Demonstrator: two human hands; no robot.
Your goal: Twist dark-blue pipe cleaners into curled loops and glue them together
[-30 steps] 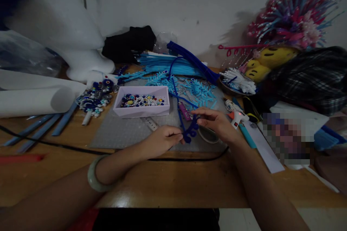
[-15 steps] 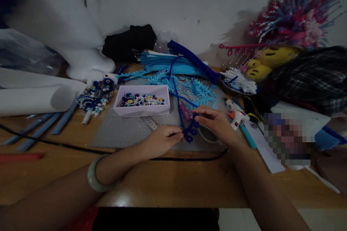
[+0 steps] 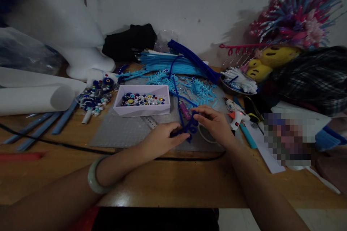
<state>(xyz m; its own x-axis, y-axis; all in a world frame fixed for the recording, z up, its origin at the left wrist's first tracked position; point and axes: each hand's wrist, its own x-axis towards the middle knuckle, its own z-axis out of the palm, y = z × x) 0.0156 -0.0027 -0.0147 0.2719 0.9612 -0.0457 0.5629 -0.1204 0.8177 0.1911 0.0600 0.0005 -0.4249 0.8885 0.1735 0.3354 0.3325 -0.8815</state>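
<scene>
My left hand (image 3: 159,139) and my right hand (image 3: 215,124) meet over a grey cutting mat (image 3: 121,131) and both pinch a dark blue pipe cleaner (image 3: 189,126) bent into small loops. Its long free end runs back across the mat toward a pile of blue pipe cleaners (image 3: 173,63). My left thumb and fingers close on the near end of the looped part. My right fingertips grip its far side. A pale green bangle (image 3: 94,177) sits on my left wrist.
A pink box of beads (image 3: 142,105) stands on the mat, with bead ornaments (image 3: 94,97) to its left. A glue gun (image 3: 237,115) lies right of my hands. A black cable (image 3: 54,145) crosses the wooden table. White paper rolls (image 3: 32,97) lie far left.
My left hand has slid forward and closed tighter over the looped piece, which has tilted flatter. My right hand has shifted slightly up and left.
</scene>
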